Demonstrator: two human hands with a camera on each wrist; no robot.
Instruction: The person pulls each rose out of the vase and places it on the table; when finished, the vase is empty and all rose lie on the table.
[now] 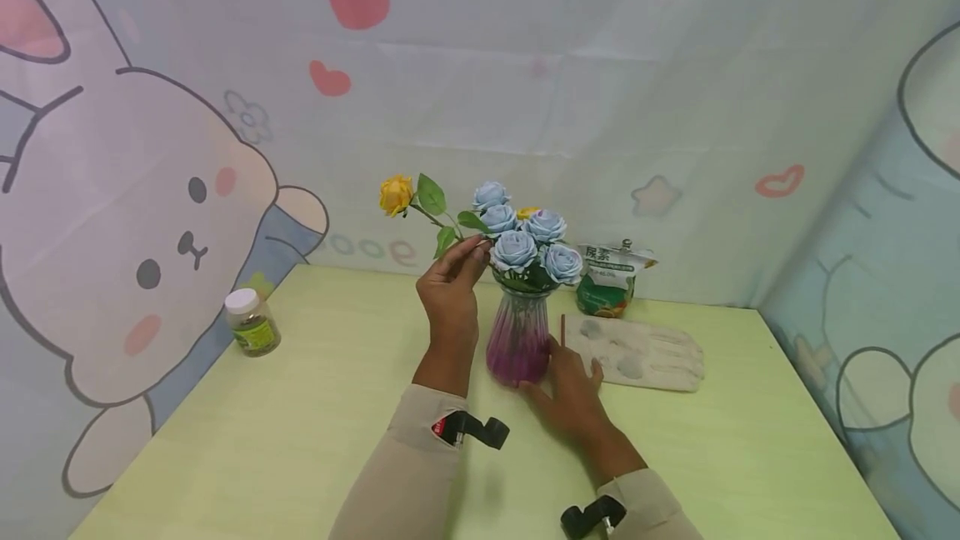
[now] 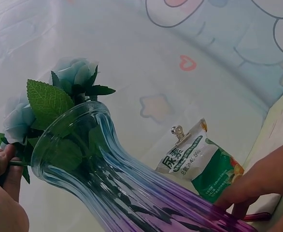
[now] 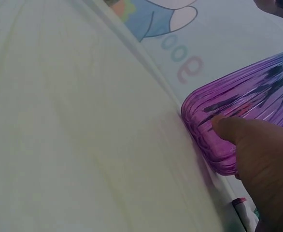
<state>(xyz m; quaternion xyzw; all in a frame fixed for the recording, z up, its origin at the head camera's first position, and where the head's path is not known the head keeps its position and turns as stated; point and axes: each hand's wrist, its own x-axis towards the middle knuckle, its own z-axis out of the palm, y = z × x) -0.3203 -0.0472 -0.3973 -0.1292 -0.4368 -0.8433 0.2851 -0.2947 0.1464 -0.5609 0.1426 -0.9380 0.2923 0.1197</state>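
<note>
A glass vase (image 1: pixel 519 340), clear at the neck and purple toward its base, stands on the table with several light blue roses (image 1: pixel 514 250) in it. My left hand (image 1: pixel 453 282) is beside the blooms, pinching the green stem of a yellow rose (image 1: pixel 396 195) whose head leans out to the left. In the left wrist view that stem (image 2: pixel 17 163) lies close to the vase rim. My right hand (image 1: pixel 570 394) grips the lower part of the vase from the right, its thumb (image 3: pixel 228 128) on the purple glass. Part of another yellow bloom (image 1: pixel 528 212) shows behind the blue ones.
Behind the vase to the right stands a green and white bag (image 1: pixel 606 283) closed with a metal clip (image 2: pixel 178 132). Pale gloves (image 1: pixel 652 354) lie right of the vase. A white-capped jar (image 1: pixel 252 323) is at the table's left edge. A printed cloth (image 1: pixel 555 107) hangs behind.
</note>
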